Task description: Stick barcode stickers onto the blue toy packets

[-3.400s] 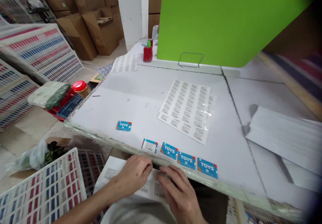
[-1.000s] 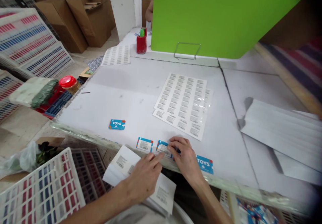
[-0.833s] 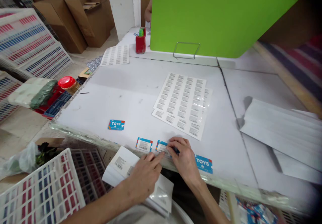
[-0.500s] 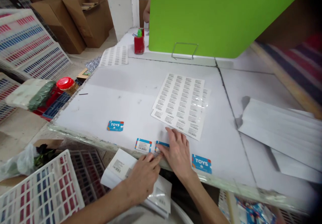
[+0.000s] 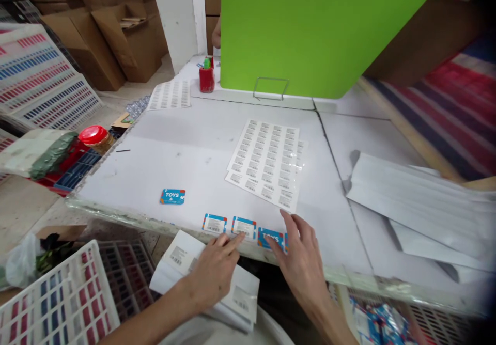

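My left hand rests over a stack of white sheets at the table's front edge, its index fingertip touching a labelled blue card. Beside that card, to the left, lies another labelled card. My right hand has its fingers apart over a blue TOYS card and partly covers a further blue card at its thumb. Farther left is a separate TOYS card. Sheets of barcode labels lie beyond my hands.
A green board stands at the back of the table, near a red pen cup. White paper sheets lie at right. Plastic crates and a red-lidded jar are at left. Part of a person's hand shows behind the board.
My right hand has moved right, off the second labelled card, which now shows. The TOYS card at right now lies close beside it. My left index finger has stretched onto the labelled card.
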Available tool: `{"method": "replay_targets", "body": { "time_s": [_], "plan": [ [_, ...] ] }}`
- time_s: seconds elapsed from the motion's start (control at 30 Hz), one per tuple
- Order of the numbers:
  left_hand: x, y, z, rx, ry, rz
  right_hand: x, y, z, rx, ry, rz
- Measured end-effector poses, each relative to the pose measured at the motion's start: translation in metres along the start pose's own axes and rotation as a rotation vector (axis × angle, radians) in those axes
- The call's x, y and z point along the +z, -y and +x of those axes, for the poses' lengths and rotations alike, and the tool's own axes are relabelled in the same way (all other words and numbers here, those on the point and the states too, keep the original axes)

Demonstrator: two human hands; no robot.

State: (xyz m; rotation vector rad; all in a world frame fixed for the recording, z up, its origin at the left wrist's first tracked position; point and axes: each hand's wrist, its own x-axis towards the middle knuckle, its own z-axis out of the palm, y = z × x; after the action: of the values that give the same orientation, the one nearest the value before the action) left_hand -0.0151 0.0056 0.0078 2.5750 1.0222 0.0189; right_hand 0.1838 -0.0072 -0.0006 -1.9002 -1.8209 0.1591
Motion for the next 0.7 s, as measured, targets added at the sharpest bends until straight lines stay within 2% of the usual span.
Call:
{"method": "replay_targets", "body": {
  "time_s": [0.07, 0.13, 0.2, 0.27, 0.33, 0.43, 0.47, 0.57, 0.63, 0.7],
  "plan": [
    [-0.007, -0.002, -0.005, 0.011, -0.058, -0.054, -0.01, 0.005, -0.012, -0.025, 0.091, 0.237],
    [-0.018, -0.005, -0.01, -0.002, -0.115, -0.139, -0.016, 0.013, -0.025, -0.028, 0.278, 0.463],
    [-0.032, -0.008, -0.013, -0.061, -0.107, -0.234, -0.018, 0.022, -0.034, 0.05, 0.45, 0.629],
    [-0.046, -0.007, -0.016, -0.129, -0.074, -0.313, -0.018, 0.028, -0.038, 0.169, 0.537, 0.749],
    [-0.056, 0.001, -0.023, -0.163, -0.154, -0.335, -0.018, 0.029, -0.039, 0.263, 0.538, 0.844],
    [-0.062, 0.022, -0.047, -0.267, -0.437, -0.26, -0.02, 0.021, -0.038, 0.344, 0.516, 0.943],
    [-0.062, 0.03, -0.058, -0.347, -0.479, -0.244, -0.021, 0.019, -0.038, 0.363, 0.522, 0.967],
    [-0.055, 0.045, -0.09, -0.578, -0.473, -0.337, -0.019, 0.015, -0.039, 0.41, 0.517, 1.034],
    [-0.047, 0.046, -0.102, -0.688, -0.441, -0.536, -0.015, 0.016, -0.04, 0.429, 0.466, 1.062],
    [-0.042, 0.042, -0.105, -0.739, -0.45, -0.763, -0.011, 0.017, -0.04, 0.426, 0.411, 1.06]
  ]
}}
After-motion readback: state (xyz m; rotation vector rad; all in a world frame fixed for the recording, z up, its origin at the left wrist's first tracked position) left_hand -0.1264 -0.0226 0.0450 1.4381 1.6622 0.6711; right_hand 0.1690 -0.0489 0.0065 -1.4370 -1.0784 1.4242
